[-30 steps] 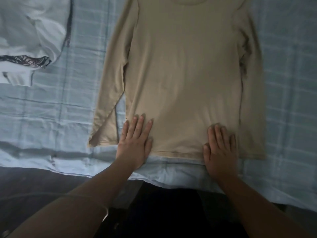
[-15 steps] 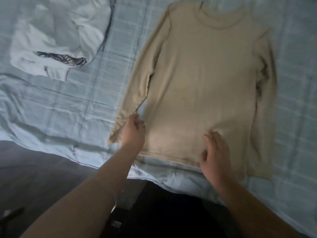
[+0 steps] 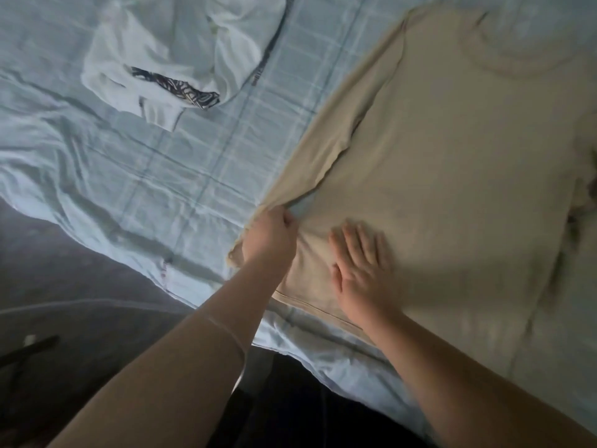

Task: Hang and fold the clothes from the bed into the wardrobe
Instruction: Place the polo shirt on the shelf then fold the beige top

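The beige long-sleeved shirt [image 3: 452, 163] lay on the bed [image 3: 168, 163]; the left hand [image 3: 269, 239] had its grip clamped on the sleeve [image 3: 323, 134], and the right hand [image 3: 361, 265] pressed flat, fingers straight, near the shirt's hem.

A dark grey floor [image 3: 80, 279] fills the lower left, alongside the edge of the bed [image 3: 181, 195]. Near the left border a dark narrow object [image 3: 29, 349] lies on it, blurred, with a small white patch at its upper end. A faint pale curved line [image 3: 97, 304] crosses the floor. At bottom centre, black clothing [image 3: 290, 409] shows below the bed's edge.
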Available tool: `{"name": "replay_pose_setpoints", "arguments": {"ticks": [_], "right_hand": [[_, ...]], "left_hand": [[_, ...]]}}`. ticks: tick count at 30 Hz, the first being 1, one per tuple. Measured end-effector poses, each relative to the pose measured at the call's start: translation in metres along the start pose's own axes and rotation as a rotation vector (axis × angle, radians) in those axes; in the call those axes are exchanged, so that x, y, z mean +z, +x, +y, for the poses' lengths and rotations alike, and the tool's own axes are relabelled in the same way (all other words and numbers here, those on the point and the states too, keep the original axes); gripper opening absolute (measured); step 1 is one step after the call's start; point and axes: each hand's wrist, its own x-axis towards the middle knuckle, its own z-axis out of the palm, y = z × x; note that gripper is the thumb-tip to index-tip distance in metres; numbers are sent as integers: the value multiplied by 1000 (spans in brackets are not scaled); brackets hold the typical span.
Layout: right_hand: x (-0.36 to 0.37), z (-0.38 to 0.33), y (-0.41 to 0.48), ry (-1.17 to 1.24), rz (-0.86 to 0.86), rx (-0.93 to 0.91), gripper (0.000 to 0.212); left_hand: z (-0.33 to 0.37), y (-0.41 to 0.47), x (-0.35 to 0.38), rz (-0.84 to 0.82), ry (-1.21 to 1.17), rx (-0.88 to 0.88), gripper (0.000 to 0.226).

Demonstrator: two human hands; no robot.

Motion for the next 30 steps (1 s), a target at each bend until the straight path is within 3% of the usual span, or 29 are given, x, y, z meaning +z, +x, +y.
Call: {"name": "replay_pose_setpoints", "arguments": {"ticks": [3,5,8,10,13,16,20,22,26,30], "right_hand": [[-4,-4,4,7,-40,36,65],[-13,-11,11,47,-62,81,65],[-28,-16,29,125,-49,88,61],[-34,-18,46,149,-24,72,61],[-33,-22,72,146,1,14,65],[-28,-23,97,131,23,-3,69],[-31,-35,134,85,73,5,77],[-42,-48,159,57,101,45,81],[-71,-83,222,22,117,137,69],[-94,-107,270,87,147,260,60]], "left_hand": [[-3,-3,-7,-39,-15,18,11],[-6,-8,-12,-66,-80,137,9],[-16,-12,-18,153,15,351,25],[-25,-8,-20,226,174,286,43],[-35,6,-24,26,243,98,40],[-38,28,-34,-174,87,16,20],[-38,68,-72,-198,-208,14,21],[-38,92,-105,-160,-245,46,24],[-40,138,-188,-62,-19,299,27],[-41,186,-263,115,202,689,47]]}}
